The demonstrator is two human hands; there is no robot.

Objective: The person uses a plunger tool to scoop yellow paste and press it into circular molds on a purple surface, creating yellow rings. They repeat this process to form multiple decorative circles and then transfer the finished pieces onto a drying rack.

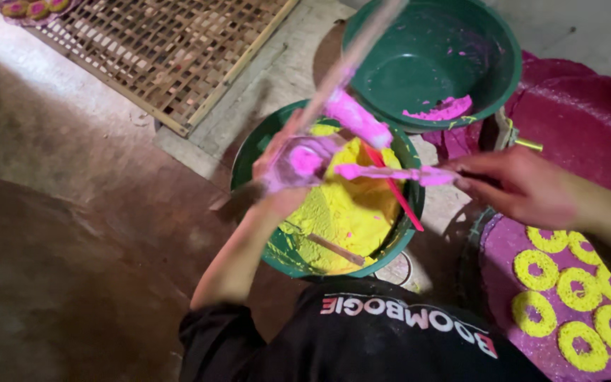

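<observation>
My left hand (286,185) is smeared with pink paste and grips a small clear cup (304,160) holding pink paste, above a green bowl (250,150) of yellow paste (344,212). A long pale stick (351,53) with a pink lump (356,119) slants up from this hand, blurred. My right hand (518,187) holds a thin stick coated in pink (390,172), its tip at the cup. A red stick (399,197) and a wooden stick (337,249) lie in the yellow paste.
A second green bowl (493,49) with a smear of pink paste (447,110) stands behind. At the lower right is a round purple tray (500,244) with several yellow rings (535,269). A bamboo lattice (157,49) lies on the floor at the upper left; a magenta mat (588,120) lies right.
</observation>
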